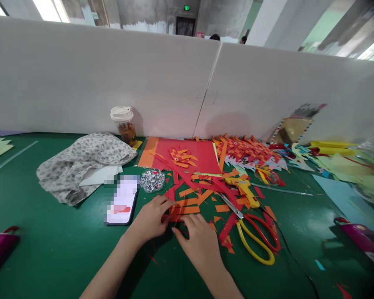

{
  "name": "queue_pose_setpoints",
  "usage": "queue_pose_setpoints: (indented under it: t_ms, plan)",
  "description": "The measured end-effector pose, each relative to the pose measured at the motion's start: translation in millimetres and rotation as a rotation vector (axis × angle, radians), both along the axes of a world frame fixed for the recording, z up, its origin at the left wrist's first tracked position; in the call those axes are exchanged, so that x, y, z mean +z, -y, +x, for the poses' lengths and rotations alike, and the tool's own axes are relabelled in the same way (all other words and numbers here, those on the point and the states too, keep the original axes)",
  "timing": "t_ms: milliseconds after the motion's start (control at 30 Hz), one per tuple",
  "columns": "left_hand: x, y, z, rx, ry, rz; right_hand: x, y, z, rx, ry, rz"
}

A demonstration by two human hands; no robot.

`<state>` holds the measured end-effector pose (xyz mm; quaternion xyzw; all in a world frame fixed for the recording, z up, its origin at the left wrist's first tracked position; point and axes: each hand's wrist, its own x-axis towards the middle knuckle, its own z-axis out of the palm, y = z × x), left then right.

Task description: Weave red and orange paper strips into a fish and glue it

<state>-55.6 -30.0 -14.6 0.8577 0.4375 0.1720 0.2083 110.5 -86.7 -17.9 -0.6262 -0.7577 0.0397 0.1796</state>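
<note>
My left hand (151, 220) and my right hand (199, 241) lie close together on the green table (50, 249). Their fingers press on a small piece woven from red and orange paper strips (182, 211). The left fingers pinch its left edge. The right fingers curl over its near edge. Loose red and orange strips (202, 187) are scattered just beyond the hands. Scissors with red and yellow handles (252, 232) lie to the right of my right hand.
A phone (123, 201) and a round dish of googly eyes (152, 180) lie left of the strips. A patterned cloth (84, 162), a lidded cup (124, 123), red paper sheets (193, 155), woven paper fish (249, 149) and a yellow glue gun (244, 191) sit farther back. White partition behind.
</note>
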Motion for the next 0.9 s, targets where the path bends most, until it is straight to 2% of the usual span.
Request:
queue_pose_setpoints:
  t_ms: [133, 333, 400, 533, 600, 700, 900]
  plan:
    - [0.1, 0, 1, 0.001, 0.000, 0.011, -1.9, -1, 2, 0.027, -0.132, 0.041]
    - [-0.2, 1, 1, 0.004, 0.029, 0.009, 21.9, -3, 8, 0.173, -0.586, 0.191]
    - [-0.3, 1, 1, 0.004, 0.038, 0.014, 23.7, -3, 6, 0.134, -0.739, 0.114]
    - [0.0, 1, 1, 0.007, 0.044, 0.012, 10.8, -5, -1, -0.126, -0.998, -0.171]
    - [0.1, 0, 2, 0.016, 0.032, 0.002, 2.2, -6, -1, -0.214, -1.002, -0.212]
    - [0.1, 0, 2, 0.028, 0.014, -0.005, -6.1, -7, 2, -0.268, -0.942, -0.226]
    - [2.0, 1, 2, 0.007, 0.010, 0.010, -13.0, -4, 3, -0.190, -0.874, -0.321]
